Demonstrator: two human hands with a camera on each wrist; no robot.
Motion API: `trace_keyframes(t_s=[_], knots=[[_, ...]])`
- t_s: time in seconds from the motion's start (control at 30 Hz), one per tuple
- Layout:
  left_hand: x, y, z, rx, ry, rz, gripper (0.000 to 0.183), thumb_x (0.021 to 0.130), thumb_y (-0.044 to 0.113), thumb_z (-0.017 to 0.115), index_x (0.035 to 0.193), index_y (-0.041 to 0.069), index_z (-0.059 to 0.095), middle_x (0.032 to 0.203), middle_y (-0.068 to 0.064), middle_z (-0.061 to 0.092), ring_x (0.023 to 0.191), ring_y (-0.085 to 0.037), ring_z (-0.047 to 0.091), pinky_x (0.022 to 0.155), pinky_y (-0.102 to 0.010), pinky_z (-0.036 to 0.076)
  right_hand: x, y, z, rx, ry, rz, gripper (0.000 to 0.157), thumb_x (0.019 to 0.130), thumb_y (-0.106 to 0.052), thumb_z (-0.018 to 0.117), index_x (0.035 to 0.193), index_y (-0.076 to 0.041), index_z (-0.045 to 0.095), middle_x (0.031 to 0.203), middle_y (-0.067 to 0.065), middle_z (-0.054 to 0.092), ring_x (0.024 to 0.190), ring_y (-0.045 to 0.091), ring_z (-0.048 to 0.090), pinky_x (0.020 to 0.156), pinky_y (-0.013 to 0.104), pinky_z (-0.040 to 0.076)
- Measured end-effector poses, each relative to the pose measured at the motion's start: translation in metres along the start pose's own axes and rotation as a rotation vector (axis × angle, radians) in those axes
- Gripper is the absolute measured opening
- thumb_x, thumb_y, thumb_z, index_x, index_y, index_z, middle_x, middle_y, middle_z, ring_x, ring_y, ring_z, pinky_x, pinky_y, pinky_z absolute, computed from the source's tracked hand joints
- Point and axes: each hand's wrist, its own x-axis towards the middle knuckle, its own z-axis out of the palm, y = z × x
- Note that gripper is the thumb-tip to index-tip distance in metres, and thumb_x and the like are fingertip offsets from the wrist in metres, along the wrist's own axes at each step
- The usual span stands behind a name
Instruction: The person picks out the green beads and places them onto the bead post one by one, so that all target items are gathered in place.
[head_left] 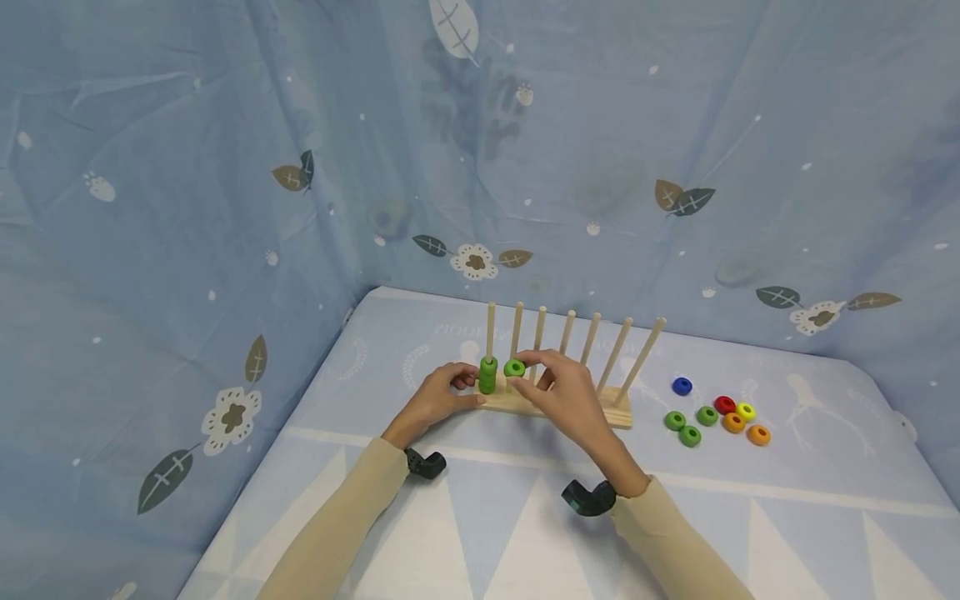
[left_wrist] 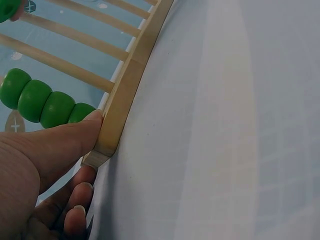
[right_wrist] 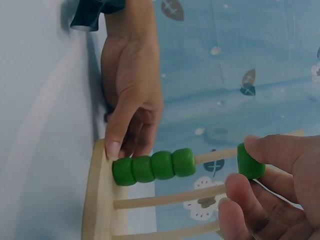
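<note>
A wooden bead rack with a row of upright pegs stands on the table. Several green beads are stacked on its leftmost peg. My left hand grips the left end of the rack's base, thumb on the front and fingers behind. With thumb and fingertips, my right hand pinches one green bead, its hole facing up in the head view. That bead is held near the two leftmost pegs, above the base and apart from the stack; I cannot tell its exact depth from the pegs.
Right of the rack lie loose beads: a blue one, a red one, a yellow one, two orange ones and three green ones. A patterned blue curtain rises behind the table.
</note>
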Motion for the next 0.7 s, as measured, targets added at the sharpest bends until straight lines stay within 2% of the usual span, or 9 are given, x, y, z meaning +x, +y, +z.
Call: trace_keyframes(t_s=[0.23,0.7], knots=[[0.0,0.0,0.0,0.005,-0.008,0.005,0.045,0.085,0.024,0.083,0.125,0.013,0.066,0.109,-0.002,0.063,0.099,-0.019,0.055,0.09,-0.041,0.046,0.01,-0.011,-0.001,0.015,0.007,-0.054,0.034,0.089,-0.027,0.079,0.121,-0.016,0.073,0.11,-0.002,0.07,0.058,0.004,0.056,0.052,0.028,0.048],[-0.001,0.001,-0.001,0.016,0.006,0.016,0.045,0.084,0.021,0.084,0.124,0.01,0.067,0.107,-0.002,0.063,0.099,-0.02,0.056,0.092,-0.041,0.046,0.029,-0.035,-0.009,-0.001,0.115,-0.175,0.034,0.093,-0.026,0.075,0.125,-0.014,0.072,0.114,0.0,0.069,0.059,0.003,0.054,0.053,0.027,0.047]])
